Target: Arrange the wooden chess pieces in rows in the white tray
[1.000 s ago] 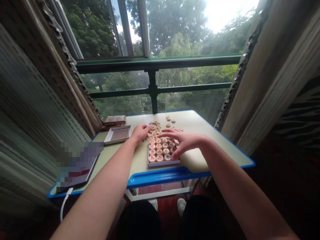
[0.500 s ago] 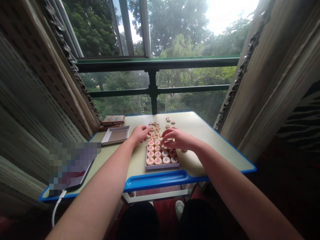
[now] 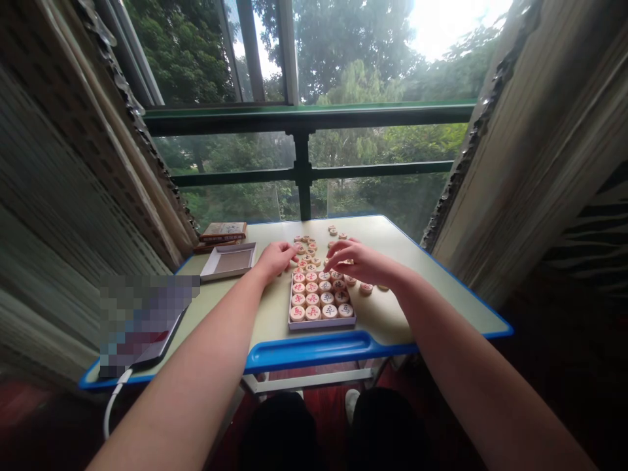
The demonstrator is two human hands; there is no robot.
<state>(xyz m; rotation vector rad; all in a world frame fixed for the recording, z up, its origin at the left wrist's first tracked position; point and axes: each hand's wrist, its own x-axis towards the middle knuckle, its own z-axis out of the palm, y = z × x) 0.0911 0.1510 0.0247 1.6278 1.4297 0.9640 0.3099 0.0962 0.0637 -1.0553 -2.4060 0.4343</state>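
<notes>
A shallow white box (image 3: 322, 323) holds rows of round wooden Chinese chess pieces with red and black characters, set face up. My right hand (image 3: 362, 260) hovers over the box's far edge, its fingers curved and apart, with no piece visible in them. Past the box's far left corner, my left hand (image 3: 275, 260) rests low over the table. Its fingers are loosely bent and partly apart, with the tips beside loose chess pieces (image 3: 310, 247). Whether they touch a piece is hard to make out. A few other pieces lie right of the box, such as a red-marked piece (image 3: 366, 288).
The pale desk (image 3: 422, 307) has a blue rim and a blue front trough (image 3: 314, 350). An empty box lid (image 3: 228, 261) lies at left, near a small printed box (image 3: 224, 231). A tablet-like device (image 3: 167, 340) with a white cable (image 3: 114, 399) sits at the front left. Curtains flank the window.
My right hand has shifted slightly back and up from the box, uncovering black-marked pieces in its far right part. My left hand stays nearly in place. The view has moved slightly.
</notes>
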